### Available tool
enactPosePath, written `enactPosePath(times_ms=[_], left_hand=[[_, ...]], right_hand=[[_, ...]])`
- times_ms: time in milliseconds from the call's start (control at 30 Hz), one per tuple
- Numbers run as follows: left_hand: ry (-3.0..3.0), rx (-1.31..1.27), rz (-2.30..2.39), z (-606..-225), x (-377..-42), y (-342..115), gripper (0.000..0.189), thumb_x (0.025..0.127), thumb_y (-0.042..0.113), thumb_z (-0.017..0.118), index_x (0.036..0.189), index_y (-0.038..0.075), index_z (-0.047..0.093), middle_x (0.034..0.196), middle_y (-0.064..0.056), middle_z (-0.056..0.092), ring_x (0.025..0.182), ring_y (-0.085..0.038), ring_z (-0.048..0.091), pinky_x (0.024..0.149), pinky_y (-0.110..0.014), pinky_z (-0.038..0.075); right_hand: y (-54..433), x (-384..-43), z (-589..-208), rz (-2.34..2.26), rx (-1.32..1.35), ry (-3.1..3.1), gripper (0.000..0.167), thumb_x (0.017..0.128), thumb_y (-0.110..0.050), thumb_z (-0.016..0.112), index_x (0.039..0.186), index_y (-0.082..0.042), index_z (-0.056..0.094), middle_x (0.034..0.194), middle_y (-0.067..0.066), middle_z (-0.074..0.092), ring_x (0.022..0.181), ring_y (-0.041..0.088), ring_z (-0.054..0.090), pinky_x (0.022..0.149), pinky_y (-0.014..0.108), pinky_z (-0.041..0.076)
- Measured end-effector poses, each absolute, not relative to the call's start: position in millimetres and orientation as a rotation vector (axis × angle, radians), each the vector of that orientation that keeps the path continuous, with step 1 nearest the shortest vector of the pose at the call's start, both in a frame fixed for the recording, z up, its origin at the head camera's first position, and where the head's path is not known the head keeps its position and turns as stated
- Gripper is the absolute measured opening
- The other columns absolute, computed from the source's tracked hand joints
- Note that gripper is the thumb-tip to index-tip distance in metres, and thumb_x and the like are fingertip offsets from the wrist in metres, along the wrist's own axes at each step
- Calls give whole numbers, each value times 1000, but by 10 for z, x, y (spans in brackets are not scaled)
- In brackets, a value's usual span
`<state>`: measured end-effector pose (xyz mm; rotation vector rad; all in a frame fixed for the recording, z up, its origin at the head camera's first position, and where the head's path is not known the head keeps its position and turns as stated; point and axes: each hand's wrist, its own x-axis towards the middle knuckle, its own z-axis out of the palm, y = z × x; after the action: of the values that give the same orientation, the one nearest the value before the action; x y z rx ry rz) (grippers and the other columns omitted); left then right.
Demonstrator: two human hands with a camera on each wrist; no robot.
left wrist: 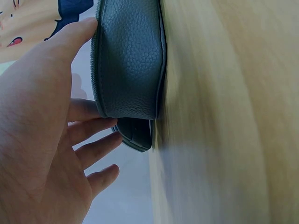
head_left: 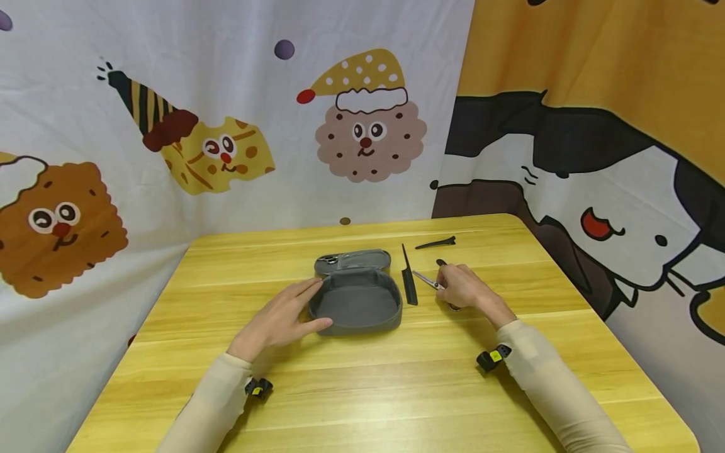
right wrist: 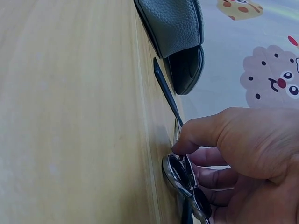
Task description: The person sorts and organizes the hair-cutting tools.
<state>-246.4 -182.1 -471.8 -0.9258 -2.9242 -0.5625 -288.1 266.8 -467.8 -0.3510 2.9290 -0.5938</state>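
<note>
A grey zippered case lies unzipped on the table, its lid folded back behind it. My left hand is at the case's left side, thumb by the front rim and fingers spread along the left edge. In the left wrist view, that thumb touches the zipper edge of the case. My right hand pinches a pair of scissors near the finger rings, low over the table, blades pointing left toward a black tail comb. A dark piece juts out behind the right hand, mostly hidden.
A black hair clip lies behind the comb, near the table's far edge. Small metal items show in the lid's pocket. The wooden table meets a printed curtain at the back.
</note>
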Motion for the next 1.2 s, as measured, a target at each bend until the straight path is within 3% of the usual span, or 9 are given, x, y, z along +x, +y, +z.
enactPosePath(times_ms=[200, 533, 1200], left_hand=[[-2872, -975, -605, -4897, -2585, -1876, 104, 104, 79, 62, 175, 6, 41, 179, -24, 44, 164, -48, 46, 134, -66, 43], [-2940, -922, -538, -4713, -2485, -1815, 100, 104, 73, 68, 176, 9, 40, 181, -20, 42, 165, -45, 46, 135, -64, 43], [-2948, -920, -548, -4711, -2463, -1822, 100, 105, 74, 67, 176, 9, 40, 182, -19, 41, 166, -44, 45, 136, -63, 42]], right_hand=[[2680, -2893, -4695, -543, -402, 2980, 10, 101, -11, 78, 105, -1, 77, 90, 10, 74, 69, 19, 60, 56, 27, 46], [2677, -2883, -4685, -467, -476, 3082, 9, 96, -9, 80, 88, -5, 77, 76, 5, 68, 62, 16, 52, 54, 26, 39], [2502, -2706, -4291, -632, -568, 3174, 6, 95, -11, 79, 94, -6, 78, 82, 3, 74, 67, 15, 59, 60, 29, 50]])
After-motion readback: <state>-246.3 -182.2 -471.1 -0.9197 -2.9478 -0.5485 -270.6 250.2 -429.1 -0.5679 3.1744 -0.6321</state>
